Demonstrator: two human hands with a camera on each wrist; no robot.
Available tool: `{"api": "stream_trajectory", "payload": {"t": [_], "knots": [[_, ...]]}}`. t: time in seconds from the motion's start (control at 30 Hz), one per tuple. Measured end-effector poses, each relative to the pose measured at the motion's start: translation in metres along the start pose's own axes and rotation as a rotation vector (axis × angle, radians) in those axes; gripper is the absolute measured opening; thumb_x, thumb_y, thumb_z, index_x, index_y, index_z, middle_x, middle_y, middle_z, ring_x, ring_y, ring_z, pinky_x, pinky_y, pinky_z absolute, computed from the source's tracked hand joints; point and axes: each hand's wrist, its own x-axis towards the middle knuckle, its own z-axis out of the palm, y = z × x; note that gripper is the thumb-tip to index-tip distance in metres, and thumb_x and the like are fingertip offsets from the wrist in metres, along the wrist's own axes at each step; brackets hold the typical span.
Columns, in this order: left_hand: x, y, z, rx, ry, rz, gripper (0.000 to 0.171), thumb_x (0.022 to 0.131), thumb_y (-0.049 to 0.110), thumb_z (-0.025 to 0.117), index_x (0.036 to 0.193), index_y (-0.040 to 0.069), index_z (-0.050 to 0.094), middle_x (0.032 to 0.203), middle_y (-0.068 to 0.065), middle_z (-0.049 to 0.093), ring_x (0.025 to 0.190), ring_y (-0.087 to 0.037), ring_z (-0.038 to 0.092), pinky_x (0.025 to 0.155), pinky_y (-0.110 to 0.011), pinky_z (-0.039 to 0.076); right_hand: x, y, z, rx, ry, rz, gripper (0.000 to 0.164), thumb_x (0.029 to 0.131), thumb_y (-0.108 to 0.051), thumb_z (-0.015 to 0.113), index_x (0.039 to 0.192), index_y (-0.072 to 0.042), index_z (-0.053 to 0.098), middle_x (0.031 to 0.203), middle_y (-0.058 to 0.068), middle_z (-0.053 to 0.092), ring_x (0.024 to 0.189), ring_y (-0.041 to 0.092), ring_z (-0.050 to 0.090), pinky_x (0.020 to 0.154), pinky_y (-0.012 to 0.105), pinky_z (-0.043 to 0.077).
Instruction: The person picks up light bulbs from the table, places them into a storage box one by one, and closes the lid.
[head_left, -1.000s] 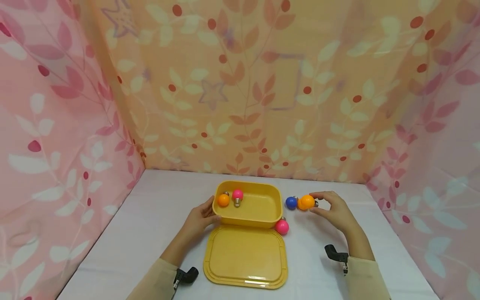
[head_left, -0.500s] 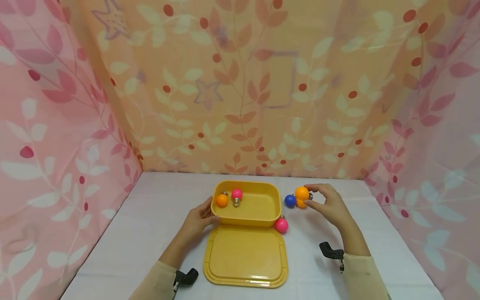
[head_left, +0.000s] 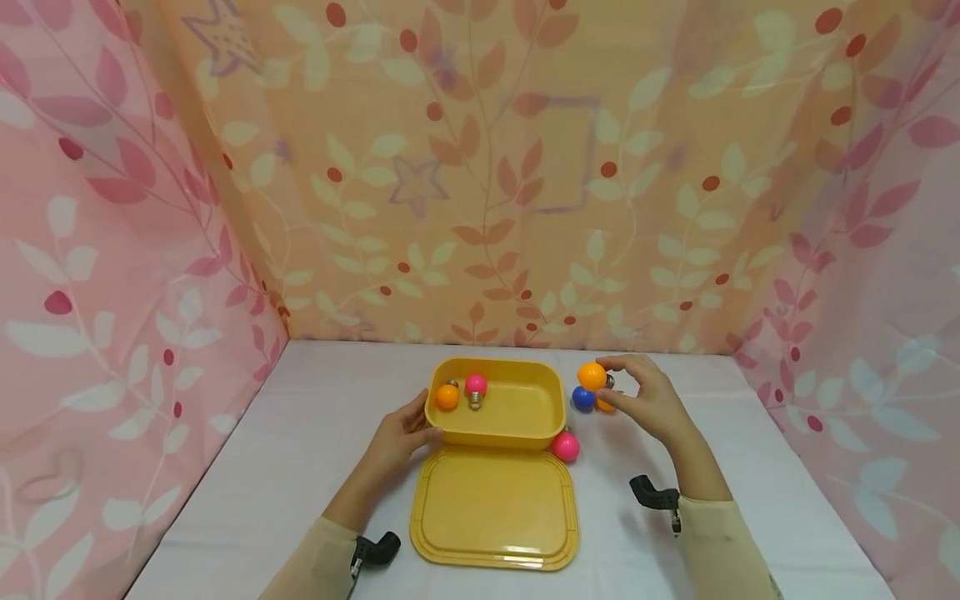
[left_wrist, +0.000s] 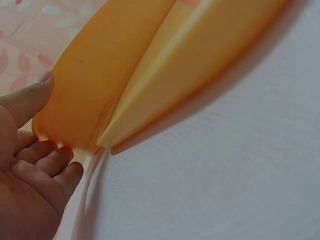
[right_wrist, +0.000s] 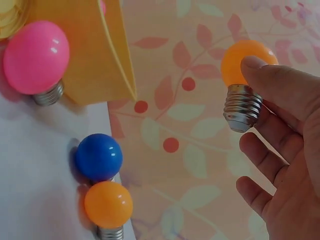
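Observation:
My right hand [head_left: 648, 396] pinches an orange light bulb [right_wrist: 245, 60] by its globe between thumb and fingers, raised over the table right of the yellow box [head_left: 487, 437]. Its metal screw base points down in the right wrist view. Around the box's left end my left hand [head_left: 397, 433] holds on, thumb and fingers at its wall. Inside the box lie an orange bulb [head_left: 447, 397] and a pink bulb [head_left: 476, 384]. Below the raised bulb are a blue bulb [right_wrist: 99, 157] and another orange bulb [right_wrist: 108, 204] side by side on the table.
A yellow lid [head_left: 495, 508] lies flat in front of the box. Another pink bulb [head_left: 566, 447] sits against the box's near right corner. Patterned curtains [head_left: 480, 167] rise behind the white-covered table [head_left: 300, 400] and at both sides.
My right hand has lifted the orange bulb and brought it left toward the box, now above the blue bulb. The left hand stays at the box.

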Motion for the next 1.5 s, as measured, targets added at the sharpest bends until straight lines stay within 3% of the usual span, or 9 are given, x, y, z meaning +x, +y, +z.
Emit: {"api": "stream_trajectory", "payload": {"t": [0.23,0.47,0.73,1.1,1.5], "knots": [[0.000,0.001,0.000,0.004,0.001,-0.017,0.088,0.089,0.018,0.081,0.162,0.016,0.032,0.165,-0.004,0.034,0.147,-0.020,0.041,0.109,-0.024,0.045,0.011,-0.015,-0.004,-0.027,-0.053,0.005,0.050,0.086,-0.034,0.084,0.130,-0.017,0.068,0.130,0.006,0.065,0.127,0.031,0.052,0.111,0.067,0.039],[0.001,0.002,-0.002,-0.007,-0.001,0.008,0.086,0.090,0.018,0.080,0.162,0.016,0.032,0.165,-0.005,0.035,0.147,-0.021,0.042,0.109,-0.024,0.044,0.028,-0.022,-0.002,-0.016,-0.153,-0.040,0.043,0.087,-0.028,0.084,0.127,-0.021,0.069,0.136,0.004,0.062,0.131,0.031,0.050,0.114,0.067,0.037],[-0.001,0.000,-0.002,-0.013,0.004,0.005,0.085,0.090,0.017,0.080,0.161,0.016,0.033,0.165,-0.006,0.035,0.148,-0.022,0.041,0.109,-0.025,0.045,0.047,-0.033,0.005,-0.070,-0.251,-0.082,0.041,0.087,-0.036,0.084,0.124,-0.025,0.070,0.127,-0.003,0.065,0.122,0.024,0.054,0.108,0.060,0.046],[-0.002,0.005,-0.001,0.000,0.005,-0.012,0.088,0.089,0.020,0.081,0.162,0.016,0.031,0.165,-0.005,0.034,0.147,-0.021,0.041,0.111,-0.026,0.043,0.078,-0.044,0.020,-0.126,-0.393,-0.105,0.044,0.087,-0.041,0.082,0.129,-0.036,0.069,0.128,-0.014,0.067,0.129,0.022,0.053,0.113,0.058,0.043],[0.001,0.001,0.000,0.004,0.006,-0.011,0.086,0.090,0.020,0.080,0.162,0.018,0.032,0.165,-0.004,0.035,0.147,-0.021,0.041,0.111,-0.027,0.044,0.109,-0.054,0.038,-0.165,-0.533,-0.128,0.035,0.089,-0.029,0.082,0.122,-0.036,0.071,0.133,-0.009,0.064,0.126,0.022,0.056,0.111,0.057,0.047]]}}
